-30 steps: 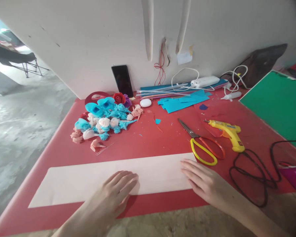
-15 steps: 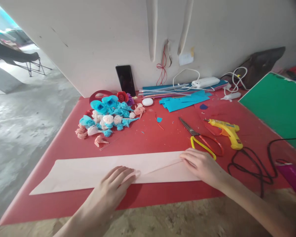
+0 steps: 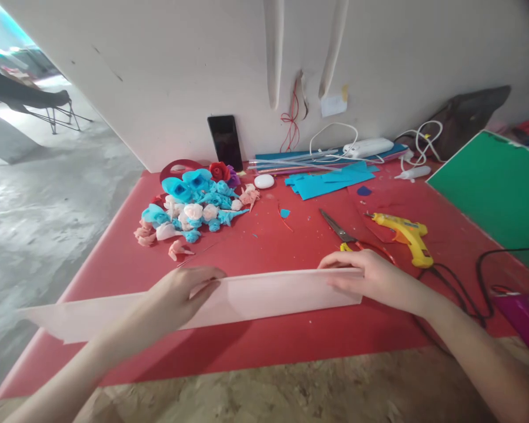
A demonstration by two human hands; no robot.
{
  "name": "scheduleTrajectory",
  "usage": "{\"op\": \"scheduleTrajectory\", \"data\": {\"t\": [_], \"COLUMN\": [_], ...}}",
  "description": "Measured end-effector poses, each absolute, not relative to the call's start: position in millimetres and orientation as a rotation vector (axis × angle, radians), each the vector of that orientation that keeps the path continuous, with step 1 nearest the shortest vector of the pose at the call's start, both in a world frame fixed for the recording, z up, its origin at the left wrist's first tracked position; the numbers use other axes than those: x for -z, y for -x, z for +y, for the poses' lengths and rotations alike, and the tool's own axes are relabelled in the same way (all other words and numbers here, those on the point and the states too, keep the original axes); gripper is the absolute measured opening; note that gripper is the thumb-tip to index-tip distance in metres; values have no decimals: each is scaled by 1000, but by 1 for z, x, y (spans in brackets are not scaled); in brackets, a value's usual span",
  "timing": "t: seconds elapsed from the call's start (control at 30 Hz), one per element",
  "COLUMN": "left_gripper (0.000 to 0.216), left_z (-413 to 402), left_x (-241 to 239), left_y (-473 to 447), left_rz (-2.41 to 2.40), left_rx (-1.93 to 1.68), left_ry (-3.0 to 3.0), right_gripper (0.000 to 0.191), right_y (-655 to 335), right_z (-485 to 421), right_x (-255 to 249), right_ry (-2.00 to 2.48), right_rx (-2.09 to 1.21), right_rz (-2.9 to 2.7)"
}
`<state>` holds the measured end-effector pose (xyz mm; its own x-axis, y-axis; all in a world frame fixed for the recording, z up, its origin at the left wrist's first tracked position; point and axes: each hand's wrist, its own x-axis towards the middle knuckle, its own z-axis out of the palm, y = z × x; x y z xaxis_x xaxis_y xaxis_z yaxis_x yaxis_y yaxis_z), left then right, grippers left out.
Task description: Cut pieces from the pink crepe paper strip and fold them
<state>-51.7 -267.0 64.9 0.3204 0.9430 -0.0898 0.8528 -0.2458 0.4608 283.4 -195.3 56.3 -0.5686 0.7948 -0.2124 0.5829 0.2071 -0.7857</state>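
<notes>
A long strip of pale pink paper (image 3: 264, 296) stretches across the front of the red tabletop, its far edge lifted. My left hand (image 3: 183, 294) pinches that upper edge left of the middle, thumb in front and fingers behind. At the strip's right end, my right hand (image 3: 357, 273) grips it the same way, with some fingers hidden behind the paper. The left end of the strip sticks out past the table's left side. Just beyond my right hand lie scissors (image 3: 337, 227) with red and yellow handles, partly covered by the hand.
Blue, white and pink paper flowers (image 3: 194, 205) are heaped at the back left. A phone (image 3: 226, 141) leans on the wall. Blue paper strips (image 3: 330, 180) lie near the back. A yellow glue gun (image 3: 405, 235) with a black cord and a green board (image 3: 494, 188) are at the right.
Both hands have lifted the pink paper off the table by its far edge. The paper has shifted left, my left hand moved left and up, and my right hand now covers the scissor handles.
</notes>
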Motion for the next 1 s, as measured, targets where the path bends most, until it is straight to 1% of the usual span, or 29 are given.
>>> {"op": "scheduleTrajectory", "data": {"t": [0.07, 0.13, 0.3, 0.43, 0.5, 0.53, 0.57, 0.67, 0.73, 0.8, 1.0], "left_gripper": [29, 28, 25, 23, 21, 17, 16, 24, 24, 21, 25], "left_z": [-250, -238, -228, -227, -227, -227, -227, -230, -233, -235, -235], "left_x": [-56, -45, -27, -19, -13, -10, -7, 0, 2, 4, -5], "left_y": [57, 60, 41, 9, -4, -9, -12, -14, -14, -13, -12], "left_rz": [1544, 1553, 1577, 1462, 1374, 1305, 1232, 1067, 1013, 956, 906], "left_rx": [-231, -189, -180, -301, -428, -499, -575, -759, -786, -767, -763], "left_ry": [-2153, -2147, -2052, -2220, -2422, -2514, -2589, -2684, -2677, -2643, -2595], "right_gripper": [19, 16, 13, 13, 13, 13, 13, 17, 20, 24, 35], "right_y": [-282, -280, -266, -258, -261, -265, -271, -300, -321, -335, -335], "right_z": [-192, -189, -191, -197, -197, -197, -195, -190, -188, -189, -192], "right_x": [-45, -31, -4, -1, -5, -7, -9, -6, 1, 11, 22], "right_ry": [1398, 1412, 1351, 1310, 1268, 1260, 1265, 1373, 1480, 1556, 1642], "right_rx": [-1183, -1158, -1280, -1289, -1170, -1059, -912, -367, -110, -42, -202], "right_rz": [-2259, -2229, -2081, -2048, -2079, -2092, -2098, -2088, -2117, -2156, -2216]}}
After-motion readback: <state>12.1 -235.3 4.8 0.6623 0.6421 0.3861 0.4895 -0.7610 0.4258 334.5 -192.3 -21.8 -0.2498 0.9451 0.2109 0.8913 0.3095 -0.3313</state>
